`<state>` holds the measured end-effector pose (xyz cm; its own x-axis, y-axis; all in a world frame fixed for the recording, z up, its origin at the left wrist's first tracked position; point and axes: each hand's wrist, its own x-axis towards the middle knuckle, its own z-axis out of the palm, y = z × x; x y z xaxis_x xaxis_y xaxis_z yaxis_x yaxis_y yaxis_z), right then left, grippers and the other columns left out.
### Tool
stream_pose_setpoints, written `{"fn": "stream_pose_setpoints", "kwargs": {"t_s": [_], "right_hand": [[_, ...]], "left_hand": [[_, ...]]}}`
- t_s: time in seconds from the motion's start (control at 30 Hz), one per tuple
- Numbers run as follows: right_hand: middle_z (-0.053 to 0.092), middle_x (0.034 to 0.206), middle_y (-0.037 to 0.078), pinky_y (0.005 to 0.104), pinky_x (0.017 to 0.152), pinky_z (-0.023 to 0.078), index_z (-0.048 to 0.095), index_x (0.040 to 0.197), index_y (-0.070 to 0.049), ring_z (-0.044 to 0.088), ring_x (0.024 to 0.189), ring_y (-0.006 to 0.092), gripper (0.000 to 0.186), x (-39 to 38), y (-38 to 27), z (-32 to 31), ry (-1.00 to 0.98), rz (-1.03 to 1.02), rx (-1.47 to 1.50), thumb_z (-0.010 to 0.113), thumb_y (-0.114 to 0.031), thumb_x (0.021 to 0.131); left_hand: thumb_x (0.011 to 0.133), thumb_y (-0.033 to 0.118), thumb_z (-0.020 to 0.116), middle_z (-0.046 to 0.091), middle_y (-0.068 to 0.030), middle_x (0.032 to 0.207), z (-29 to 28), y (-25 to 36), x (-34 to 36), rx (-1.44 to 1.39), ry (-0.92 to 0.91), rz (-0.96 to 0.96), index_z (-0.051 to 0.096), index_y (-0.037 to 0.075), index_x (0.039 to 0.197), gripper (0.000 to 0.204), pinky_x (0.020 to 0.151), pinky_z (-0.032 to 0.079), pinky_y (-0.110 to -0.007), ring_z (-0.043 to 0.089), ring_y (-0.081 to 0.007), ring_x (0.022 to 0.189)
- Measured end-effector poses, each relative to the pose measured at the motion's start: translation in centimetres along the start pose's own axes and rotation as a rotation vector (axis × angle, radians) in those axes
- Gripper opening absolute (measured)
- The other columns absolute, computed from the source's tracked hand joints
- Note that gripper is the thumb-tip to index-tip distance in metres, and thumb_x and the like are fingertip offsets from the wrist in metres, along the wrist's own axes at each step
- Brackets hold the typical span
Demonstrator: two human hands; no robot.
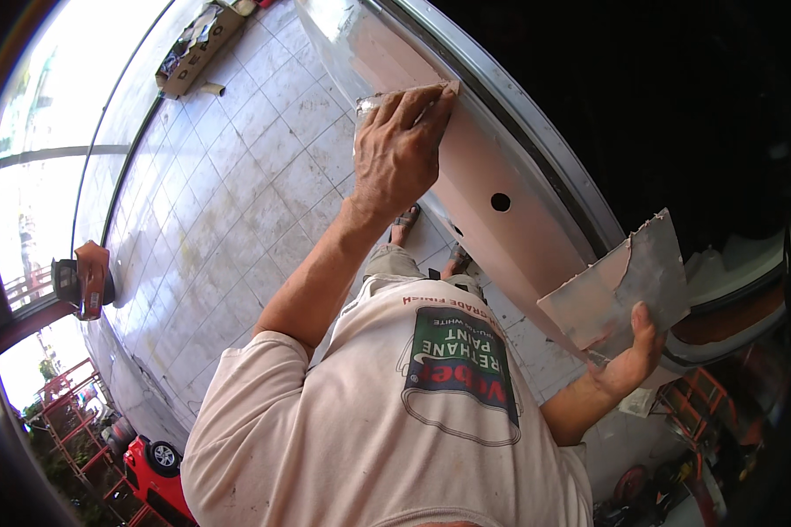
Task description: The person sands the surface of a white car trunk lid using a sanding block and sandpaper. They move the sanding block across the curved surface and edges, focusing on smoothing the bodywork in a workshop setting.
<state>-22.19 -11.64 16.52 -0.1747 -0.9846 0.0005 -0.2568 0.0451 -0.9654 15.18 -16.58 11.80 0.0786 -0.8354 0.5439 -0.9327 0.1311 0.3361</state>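
My left hand [400, 145] is closed on a thin flat putty spreader [367, 103], its edge smeared with pinkish filler. The spreader is over the upper part of a long car body panel [475, 167]; whether it touches the surface I cannot tell. Pale pink filler covers much of that panel, which has a round dark hole. Down at the right, my right hand [628, 356] grips a flat grey mixing plate [664, 272] by its lower edge, thumb on top. A layer of pink filler coats the left part of the plate.
Grey floor tiles [264, 167] lie left of the panel, and a cardboard box [200, 48] stands far left. An orange and black object [92, 279] is at the left side. A red car [158, 479] shows lower left, a red metal frame [699, 408] lower right.
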Motion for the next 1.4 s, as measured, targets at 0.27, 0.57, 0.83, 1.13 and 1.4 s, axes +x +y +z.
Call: {"fn": "stream_pose_setpoints", "kwargs": {"t_s": [0.27, 0.57, 0.83, 1.13, 1.4], "right_hand": [[0.066, 0.13, 0.026, 0.0554, 0.105, 0.053, 0.065, 0.137, 0.005, 0.067, 0.12, 0.0429, 0.095, -0.1, -0.4, 0.7, 0.022, -0.019, 0.007, 0.077, -0.074, 0.086], [0.066, 0.13, 0.029, 0.0515, 0.099, 0.057, 0.067, 0.135, 0.002, 0.068, 0.117, 0.0395, 0.074, -0.8, 0.5, 0.2, 0.034, -0.119, 0.041, 0.083, -0.055, 0.091], [0.067, 0.132, 0.028, 0.0481, 0.102, 0.056, 0.059, 0.141, 0.011, 0.068, 0.118, 0.0387, 0.105, -0.9, -2.3, 2.3, 0.052, 0.037, 0.009, 0.078, -0.076, 0.084], [0.07, 0.132, 0.022, 0.0458, 0.105, 0.056, 0.062, 0.136, 0.009, 0.07, 0.116, 0.0355, 0.074, 0.0, 4.4, 3.2, -0.17, -0.279, 0.2, 0.078, -0.049, 0.092], [0.07, 0.12, 0.013, 0.0352, 0.093, 0.059, 0.064, 0.132, 0.001, 0.071, 0.109, 0.0217, 0.041, -0.5, -2.8, 15.1, -0.405, 0.463, 0.802, 0.074, -0.009, 0.094]], "left_hand": [[0.088, -0.008, 0.071, 0.076, -0.0122, 0.128, -2.7, 0.0, -1.6, -0.141, -0.17, 0.066, 0.077, 0.009, 0.13, 0.046, 0.101, 0.058, -0.044, 0.072, -0.0319, 0.117], [0.102, 0.008, 0.067, 0.077, -0.0083, 0.129, -2.7, -17.6, 7.6, -0.077, -0.029, -0.04, 0.078, 0.019, 0.13, 0.032, 0.099, 0.061, -0.042, 0.075, -0.0311, 0.114], [0.099, 0.004, 0.07, 0.078, -0.0085, 0.125, -2.4, -6.3, 2.4, -0.167, -0.056, -0.009, 0.078, 0.014, 0.129, 0.033, 0.097, 0.06, -0.041, 0.074, -0.0312, 0.112], [0.093, 0.001, 0.074, 0.077, -0.009, 0.131, -5.6, -0.7, -1.6, -0.355, -0.379, 0.025, 0.077, 0.013, 0.132, 0.041, 0.099, 0.06, -0.045, 0.074, -0.03, 0.113], [0.078, -0.006, 0.076, 0.074, -0.0129, 0.134, -9.5, 1.4, -2.5, -0.69, -0.154, 0.308, 0.077, 0.011, 0.134, 0.059, 0.108, 0.057, -0.049, 0.07, -0.033, 0.122]]}}
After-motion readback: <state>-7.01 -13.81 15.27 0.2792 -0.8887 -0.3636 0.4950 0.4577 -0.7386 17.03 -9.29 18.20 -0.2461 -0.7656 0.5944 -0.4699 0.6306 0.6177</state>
